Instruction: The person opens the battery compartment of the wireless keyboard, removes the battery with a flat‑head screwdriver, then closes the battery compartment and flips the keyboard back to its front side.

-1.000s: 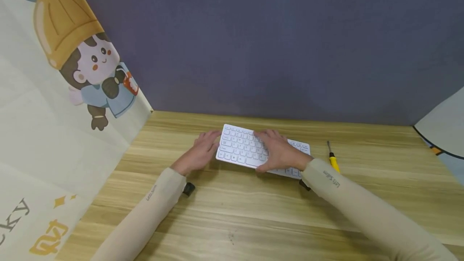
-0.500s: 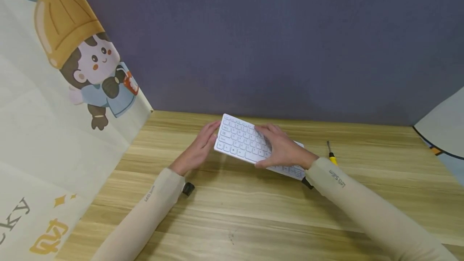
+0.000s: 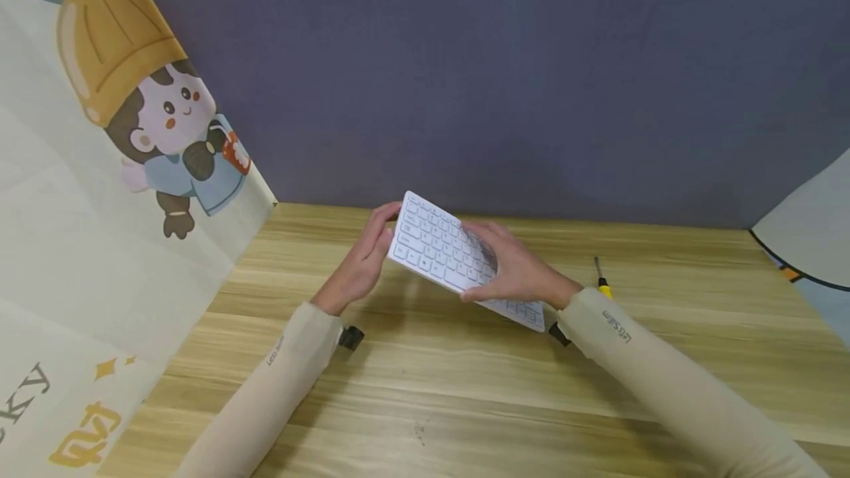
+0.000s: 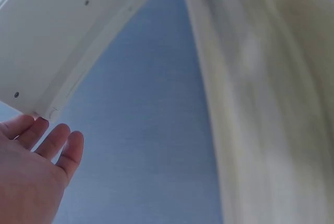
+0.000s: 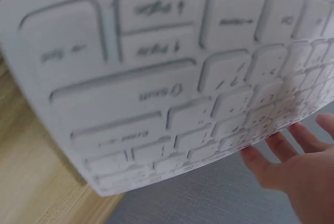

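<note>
A white keyboard (image 3: 434,246) is tilted above the wooden table, its left end higher than its right in the head view. My right hand (image 3: 514,265) grips it across the middle, thumb at the near edge and fingers over the far edge. The left hand (image 3: 361,260) touches its left end with extended fingers. In the left wrist view, fingertips of the left hand (image 4: 36,166) meet a corner of the keyboard's pale underside (image 4: 57,31). The right wrist view has the keys (image 5: 156,78) close up, with the right hand's fingers (image 5: 282,151) along one edge.
A screwdriver (image 3: 603,286) with a yellow and black handle lies on the table (image 3: 425,404) right of the keyboard. Black pieces at both wrists belong near the sleeves. A dark blue panel (image 3: 505,80) stands behind, and a cartoon-printed sheet (image 3: 66,242) is at the left.
The keyboard's left end has risen and the whole keyboard has tilted more steeply. Both hands have moved with it, the left fingers staying at its left end.
</note>
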A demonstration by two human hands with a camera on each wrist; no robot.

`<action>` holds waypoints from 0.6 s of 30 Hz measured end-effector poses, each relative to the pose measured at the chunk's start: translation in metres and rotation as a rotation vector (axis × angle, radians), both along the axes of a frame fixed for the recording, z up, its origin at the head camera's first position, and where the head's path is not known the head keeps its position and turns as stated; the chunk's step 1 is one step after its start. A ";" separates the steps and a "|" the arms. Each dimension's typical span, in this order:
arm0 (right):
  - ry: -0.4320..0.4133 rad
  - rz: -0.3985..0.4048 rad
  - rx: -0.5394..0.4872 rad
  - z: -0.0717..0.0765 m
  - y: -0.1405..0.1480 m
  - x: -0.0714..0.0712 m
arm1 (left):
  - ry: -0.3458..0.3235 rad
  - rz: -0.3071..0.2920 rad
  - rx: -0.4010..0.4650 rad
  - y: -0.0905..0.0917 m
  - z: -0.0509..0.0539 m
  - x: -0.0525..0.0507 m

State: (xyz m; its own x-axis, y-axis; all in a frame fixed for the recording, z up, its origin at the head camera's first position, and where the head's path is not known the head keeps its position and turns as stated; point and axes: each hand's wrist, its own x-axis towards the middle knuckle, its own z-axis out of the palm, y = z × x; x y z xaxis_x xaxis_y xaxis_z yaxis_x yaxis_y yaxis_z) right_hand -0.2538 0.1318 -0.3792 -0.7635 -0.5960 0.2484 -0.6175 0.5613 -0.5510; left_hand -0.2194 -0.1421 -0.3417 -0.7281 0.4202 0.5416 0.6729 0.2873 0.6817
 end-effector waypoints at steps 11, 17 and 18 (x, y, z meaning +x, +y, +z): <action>0.018 0.012 -0.111 0.001 0.000 0.004 | 0.036 0.015 0.017 0.012 0.024 0.007; 0.017 0.040 -0.180 0.003 -0.003 0.005 | 0.139 -0.017 0.037 0.012 0.013 -0.011; 0.016 0.047 -0.195 0.003 -0.004 0.006 | 0.154 -0.019 0.040 0.012 0.011 -0.014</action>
State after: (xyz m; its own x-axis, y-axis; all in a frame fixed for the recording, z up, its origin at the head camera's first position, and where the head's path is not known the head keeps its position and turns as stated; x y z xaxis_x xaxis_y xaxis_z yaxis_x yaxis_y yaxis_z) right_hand -0.2480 0.1279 -0.3762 -0.7309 -0.5708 0.3742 -0.6501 0.4153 -0.6363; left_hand -0.2334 -0.1305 -0.3303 -0.6269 0.4090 0.6632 0.7757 0.2478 0.5804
